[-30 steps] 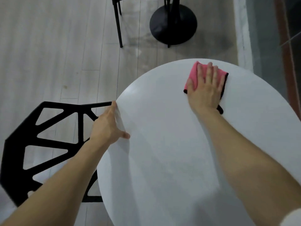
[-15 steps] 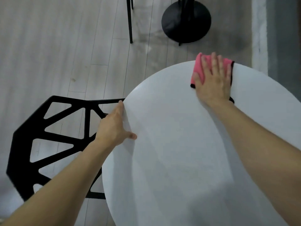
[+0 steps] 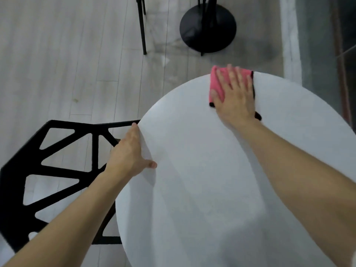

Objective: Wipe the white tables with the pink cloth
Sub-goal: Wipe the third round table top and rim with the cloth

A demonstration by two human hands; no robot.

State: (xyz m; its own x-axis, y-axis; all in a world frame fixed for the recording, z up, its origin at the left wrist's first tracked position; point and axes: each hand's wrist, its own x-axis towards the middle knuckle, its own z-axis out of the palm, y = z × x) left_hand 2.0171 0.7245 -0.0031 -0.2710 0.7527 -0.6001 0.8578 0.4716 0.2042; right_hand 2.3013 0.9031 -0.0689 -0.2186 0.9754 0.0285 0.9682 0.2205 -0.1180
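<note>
A round white table (image 3: pixel 202 180) fills the lower right of the head view. At its far rim lies the pink cloth (image 3: pixel 216 83), edged in black and partly hanging past the rim. My right hand (image 3: pixel 234 95) lies flat on the cloth with straight, spread fingers pressing it down. My left hand (image 3: pixel 131 153) holds the table's left rim: the thumb lies on top and the fingers curl over the edge, out of sight.
A black chair (image 3: pixel 57 162) with a cut-out triangle seat stands left of the table, touching its rim. On the pale plank floor beyond are a black round table base (image 3: pixel 208 27) and a thin black chair leg (image 3: pixel 142 29). A grey kerb (image 3: pixel 290 41) runs along the right.
My right hand has slid the pink cloth from just inside the far part of the table out to its far rim. My left hand has kept its hold on the left rim.
</note>
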